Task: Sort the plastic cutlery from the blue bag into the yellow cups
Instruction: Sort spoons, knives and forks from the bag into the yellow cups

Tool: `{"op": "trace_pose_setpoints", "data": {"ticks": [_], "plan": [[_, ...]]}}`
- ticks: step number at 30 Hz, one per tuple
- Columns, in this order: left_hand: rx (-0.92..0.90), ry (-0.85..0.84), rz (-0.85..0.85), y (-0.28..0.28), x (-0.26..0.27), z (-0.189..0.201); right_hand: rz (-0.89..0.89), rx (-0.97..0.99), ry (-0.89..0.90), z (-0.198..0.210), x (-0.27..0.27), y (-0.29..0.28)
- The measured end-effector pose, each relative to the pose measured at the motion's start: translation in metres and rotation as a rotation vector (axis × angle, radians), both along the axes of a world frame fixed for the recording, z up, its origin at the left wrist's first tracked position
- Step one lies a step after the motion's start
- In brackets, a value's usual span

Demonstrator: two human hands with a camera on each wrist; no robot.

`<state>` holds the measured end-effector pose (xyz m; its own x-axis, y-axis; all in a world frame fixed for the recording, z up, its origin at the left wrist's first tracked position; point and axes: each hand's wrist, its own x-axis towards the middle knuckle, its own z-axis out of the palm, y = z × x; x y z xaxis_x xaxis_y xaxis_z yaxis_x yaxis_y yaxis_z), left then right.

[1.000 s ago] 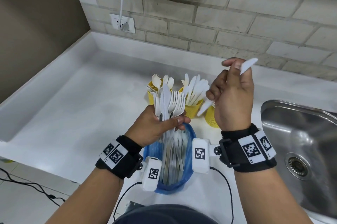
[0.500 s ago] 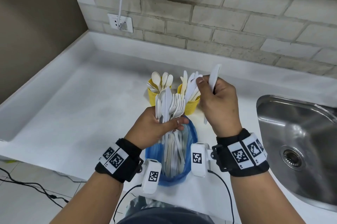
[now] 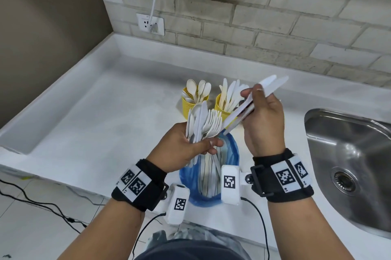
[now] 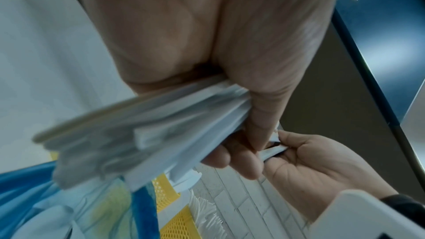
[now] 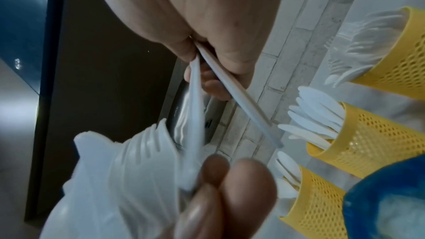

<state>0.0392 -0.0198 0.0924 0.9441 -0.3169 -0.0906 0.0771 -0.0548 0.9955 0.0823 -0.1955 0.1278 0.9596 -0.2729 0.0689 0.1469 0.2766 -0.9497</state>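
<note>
Holding two knives [image 3: 273, 85] now, previously one.

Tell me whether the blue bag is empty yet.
Not empty: the blue bag still holds white cutlery lying inside it on the counter.

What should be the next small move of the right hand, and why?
Probably lower the two knives that the right hand pinches into the yellow cup already holding knives; it stands just beside them, while the left hand grips the unsorted bundle.

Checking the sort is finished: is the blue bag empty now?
No, white cutlery lies inside the blue bag, below the left hand.
</note>
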Motion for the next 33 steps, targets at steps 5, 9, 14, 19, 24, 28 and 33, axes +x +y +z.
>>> {"op": "trace_pose_setpoints", "data": {"ticks": [5, 9, 14, 19, 24, 28, 33], "plan": [[0.021, 0.003, 0.014, 0.008, -0.003, 0.001, -0.042, 0.141, -0.139, 0.015, -0.009, 0.007], [0.06, 0.002, 0.062, 0.014, -0.001, 0.0, -0.009, -0.07, -0.174, 0.017, -0.017, 0.018], [0.133, 0.008, 0.06, 0.018, 0.002, 0.001, 0.211, -0.439, -0.18, 0.015, -0.026, 0.026], [0.18, 0.006, 0.012, 0.019, 0.004, 0.004, 0.329, -0.552, -0.183, 0.015, -0.025, 0.021], [0.196, 0.019, -0.007, 0.017, 0.007, 0.003, 0.373, -0.564, -0.178, 0.011, -0.018, 0.012], [0.216, 0.011, 0.008, 0.013, 0.012, 0.006, 0.348, -0.624, -0.159, 0.011, -0.012, 0.01], [0.192, -0.004, -0.003, 0.01, 0.02, 0.011, 0.342, -0.652, -0.188, 0.016, 0.001, 0.007]]}}
